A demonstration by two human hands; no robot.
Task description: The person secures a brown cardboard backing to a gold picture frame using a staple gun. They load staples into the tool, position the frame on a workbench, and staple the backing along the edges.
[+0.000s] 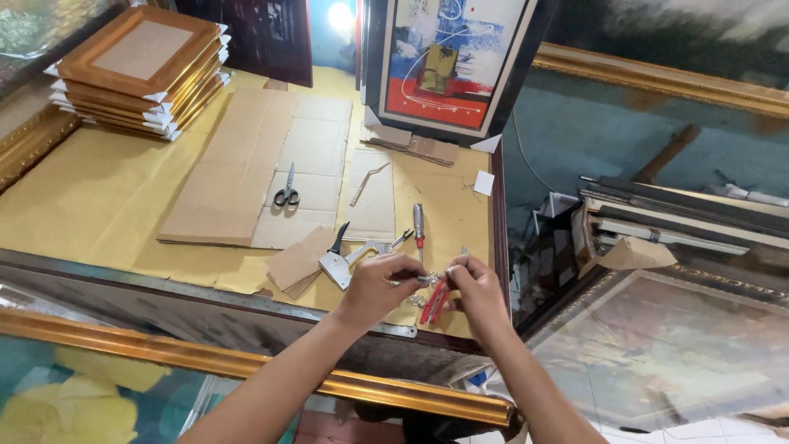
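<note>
Nearest to us, our left hand (374, 288) and right hand (475, 288) meet just above the near edge of the tabletop (99, 205). Both grips are pressed together, pinching between them a small shiny metal piece (427, 279); what kind of piece it is, we cannot tell. We judge it is held up close and between both hands so the fingers can work it finely.

Red-handled pliers (436, 302) lie directly under the metal piece, within easy reach. Just left of the pliers sits a metal staple gun (349, 259) on cardboard offcuts, and just beyond the pliers a red-handled screwdriver (418, 226) points away from us.

Farther off and left of the pliers, black-handled scissors (286, 194) rest on a flattened cardboard sheet (238, 164). Beyond the pliers a framed abstract picture (448, 62) leans upright at the back of the tabletop, and far left of it wooden frames (140, 70) with protected corners are stacked.
</note>
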